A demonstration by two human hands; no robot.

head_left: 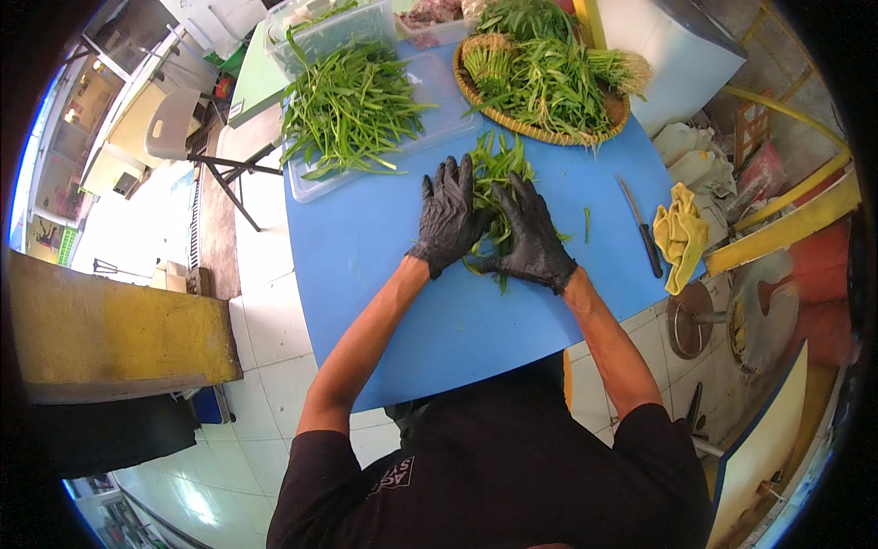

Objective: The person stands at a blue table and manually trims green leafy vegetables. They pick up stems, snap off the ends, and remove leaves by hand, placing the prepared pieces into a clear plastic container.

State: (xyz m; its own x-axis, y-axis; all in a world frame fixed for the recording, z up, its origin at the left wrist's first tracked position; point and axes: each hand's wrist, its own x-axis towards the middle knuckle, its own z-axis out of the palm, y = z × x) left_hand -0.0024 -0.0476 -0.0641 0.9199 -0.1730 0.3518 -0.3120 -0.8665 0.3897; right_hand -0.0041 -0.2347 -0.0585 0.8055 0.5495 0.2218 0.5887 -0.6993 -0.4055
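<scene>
A small heap of leafy greens (499, 169), which look like water spinach, lies on the blue table between my two black-gloved hands. My left hand (447, 212) rests along the left side of the heap with its fingers stretched out. On the other side, my right hand (530, 231) is spread, thumb pointing inward, touching the leaves. Both palms face down and hide part of the heap. Beyond them, a larger pile of cut green stems (352, 110) sits on a clear plastic lid or tray (437, 82).
A woven basket (549, 137) of rooted green bunches stands at the far right of the table (457, 320). A knife (642, 229) lies beside a yellow cloth (679, 236) near the right edge. A clear plastic container (343, 41) stands at the back. A chair (178, 128) is at left.
</scene>
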